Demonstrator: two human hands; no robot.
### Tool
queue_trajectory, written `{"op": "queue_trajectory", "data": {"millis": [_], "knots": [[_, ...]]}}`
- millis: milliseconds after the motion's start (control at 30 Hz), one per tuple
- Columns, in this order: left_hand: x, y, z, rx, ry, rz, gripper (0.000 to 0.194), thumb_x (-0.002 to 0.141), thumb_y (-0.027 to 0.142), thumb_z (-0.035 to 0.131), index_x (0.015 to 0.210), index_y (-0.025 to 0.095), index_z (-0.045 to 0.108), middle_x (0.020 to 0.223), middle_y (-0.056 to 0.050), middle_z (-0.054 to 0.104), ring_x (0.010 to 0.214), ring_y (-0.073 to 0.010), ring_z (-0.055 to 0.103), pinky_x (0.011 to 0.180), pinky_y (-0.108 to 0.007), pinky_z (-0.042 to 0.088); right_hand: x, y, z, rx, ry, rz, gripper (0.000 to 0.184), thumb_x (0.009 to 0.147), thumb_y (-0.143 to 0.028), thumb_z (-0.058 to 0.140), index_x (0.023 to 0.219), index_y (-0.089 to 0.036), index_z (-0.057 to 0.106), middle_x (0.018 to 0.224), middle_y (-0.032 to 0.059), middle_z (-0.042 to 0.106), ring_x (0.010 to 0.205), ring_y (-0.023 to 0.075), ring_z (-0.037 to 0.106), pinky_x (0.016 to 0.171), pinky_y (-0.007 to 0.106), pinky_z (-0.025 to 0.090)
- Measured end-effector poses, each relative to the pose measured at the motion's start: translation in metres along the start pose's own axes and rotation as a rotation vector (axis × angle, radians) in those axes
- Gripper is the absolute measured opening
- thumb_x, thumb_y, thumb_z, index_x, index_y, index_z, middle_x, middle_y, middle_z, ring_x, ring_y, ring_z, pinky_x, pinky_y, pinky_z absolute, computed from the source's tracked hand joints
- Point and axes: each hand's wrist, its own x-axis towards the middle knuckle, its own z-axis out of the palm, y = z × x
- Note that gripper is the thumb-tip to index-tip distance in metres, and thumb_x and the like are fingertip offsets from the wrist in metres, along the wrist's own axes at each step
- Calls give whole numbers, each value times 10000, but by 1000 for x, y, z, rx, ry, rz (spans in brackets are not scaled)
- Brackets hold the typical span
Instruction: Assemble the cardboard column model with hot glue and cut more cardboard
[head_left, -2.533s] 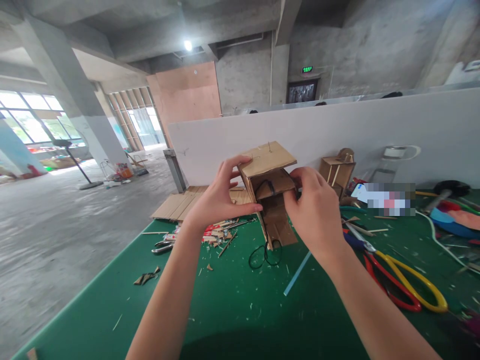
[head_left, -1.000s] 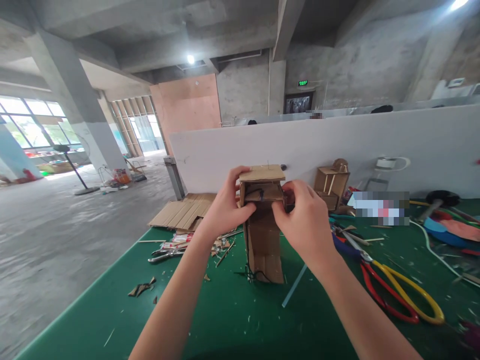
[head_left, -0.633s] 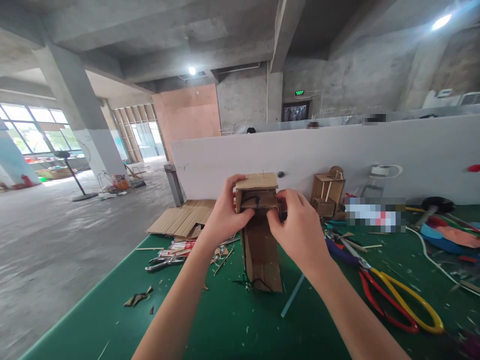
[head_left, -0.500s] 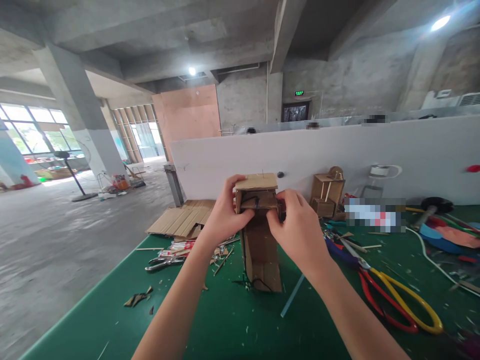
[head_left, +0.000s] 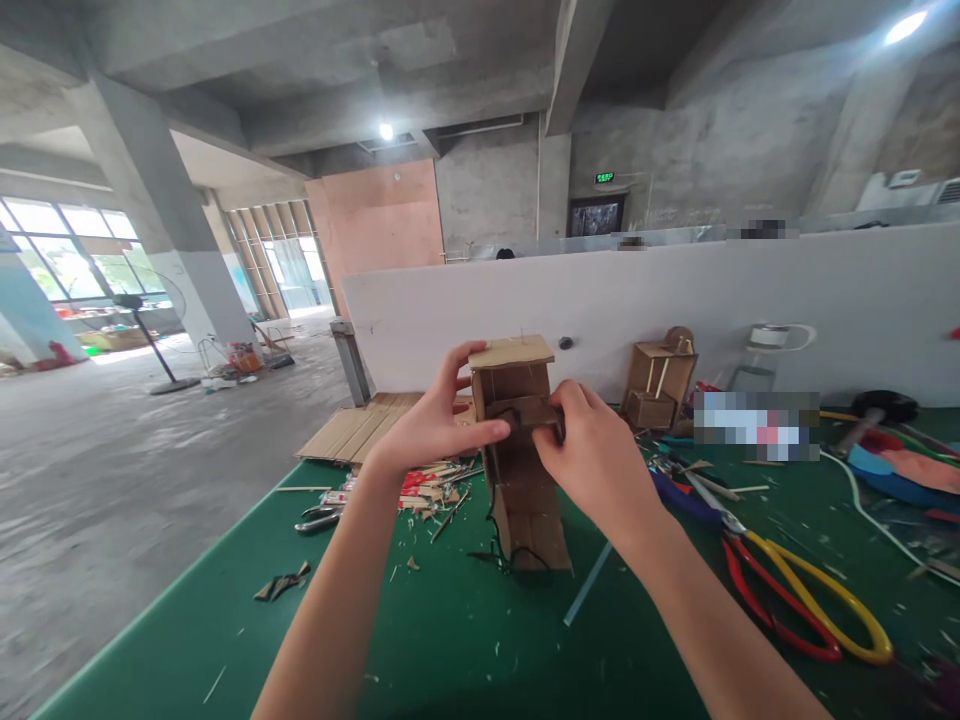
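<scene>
A tall, narrow cardboard box (head_left: pixel 529 510) stands upright in front of me, with a flat cardboard top and an open front. Black wire runs down its left edge and coils near its foot. My left hand (head_left: pixel 442 420) holds the upper left side, fingers behind and thumb across the front. In the upper opening sits a small cardboard piece (head_left: pixel 534 411) with a bit of black wire at its left end. My right hand (head_left: pixel 592 440) pinches the right end of this piece; its fingertips are partly hidden.
Long-handled scissors (head_left: pixel 810 590) with red and yellow grips lie at the right. Pliers (head_left: pixel 319 518), wood scraps (head_left: pixel 427 490) and flat cardboard (head_left: pixel 360 425) lie left. A smaller cardboard model (head_left: pixel 660 380) stands by the white partition (head_left: pixel 652 290). A pale strip (head_left: pixel 587 585) lies nearer me.
The small cardboard piece has come lower and forward in the opening, baring more space under the top. My left thumb and wrist have shifted slightly; my right hand still pinches the piece.
</scene>
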Motion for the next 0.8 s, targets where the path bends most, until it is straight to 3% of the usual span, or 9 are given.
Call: {"op": "queue_trajectory", "data": {"millis": [133,400,567,800], "knots": [[1,-5,-4,-102,83,-10,548,851,438,592,1319,302,342,1357,-93,475,1155,-226,541,851,-329,555,-1,-2,2,-34,-29,-6,99,815,-169,465,911,-169,490,891,66,593,684,183,567,525,290,309],[7,-10,4,-68,260,4,493,844,469,586,1269,285,419,1313,-69,497,1090,-189,552,934,-357,501,-1,-1,7,-114,-154,10,118,817,-149,464,928,-179,486,925,65,614,677,175,582,498,284,244],[9,-15,3,-64,344,-25,493,838,472,579,1267,288,420,1247,-68,521,1018,-178,581,901,-358,501,-2,1,13,-123,-253,16,137,793,-133,488,922,-179,484,934,67,619,666,176,587,498,286,231],[9,-15,3,-59,331,-38,493,840,468,587,1277,306,424,1252,-56,522,1000,-167,582,841,-323,517,-1,1,16,-77,-299,21,152,800,-136,478,948,-166,492,941,83,614,714,197,597,512,289,275]]}}
